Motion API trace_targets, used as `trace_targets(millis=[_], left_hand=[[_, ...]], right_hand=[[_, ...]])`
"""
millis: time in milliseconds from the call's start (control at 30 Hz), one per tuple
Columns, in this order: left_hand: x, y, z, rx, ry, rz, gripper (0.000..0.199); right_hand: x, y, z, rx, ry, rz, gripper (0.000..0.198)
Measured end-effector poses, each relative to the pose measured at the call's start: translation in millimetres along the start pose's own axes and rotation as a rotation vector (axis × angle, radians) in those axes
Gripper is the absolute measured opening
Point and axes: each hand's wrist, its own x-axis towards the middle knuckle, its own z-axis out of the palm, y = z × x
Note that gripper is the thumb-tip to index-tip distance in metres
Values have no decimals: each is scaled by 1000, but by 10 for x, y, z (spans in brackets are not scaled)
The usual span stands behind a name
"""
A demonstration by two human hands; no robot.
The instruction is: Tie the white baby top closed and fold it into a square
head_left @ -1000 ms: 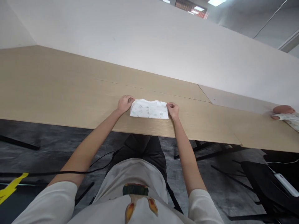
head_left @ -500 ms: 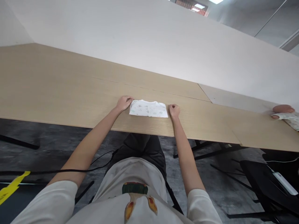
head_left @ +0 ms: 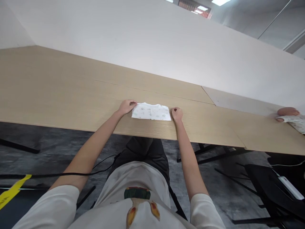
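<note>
A small white baby shirt with a sparse faint print lies folded into a flat, wide strip on the wooden table, its neckline at the far edge. At its far left corner is my left hand, thumb and fingers closed on the cloth there. Close beside the right edge rests my right hand, its fingers curled into a loose fist. I see nothing in that fist, and I cannot tell whether it touches the cloth.
The long wooden table meets a white partition behind. What looks like a doll's limb in patterned cloth lies far right. Below right stands a black chair holding a white power strip. A black cable crosses lower left.
My left hand has shifted very slightly right and nearer onto the shirt's corner. My right hand has edged slightly left towards the shirt. The shirt lies almost unchanged.
</note>
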Motion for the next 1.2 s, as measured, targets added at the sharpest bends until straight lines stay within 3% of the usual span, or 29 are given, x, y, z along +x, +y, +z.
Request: trace_targets(millis=[267,400,567,733,1200], left_hand=[[10,-17,8,34,-5,3,38],[6,-22,10,31,-13,4,39],[-16,-7,-9,48,-21,24,44],[-43,29,-45,71,-55,50,47],[-86,-35,-25,-49,-57,40,44]], right_hand=[[12,-3,5,-12,-15,9,30],[33,-28,32,99,-21,33,30],[131,-150,90,243,-213,-88,26],[245,-198,146,186,-324,-171,23],[55,-154,241,58,-218,-343,7]])
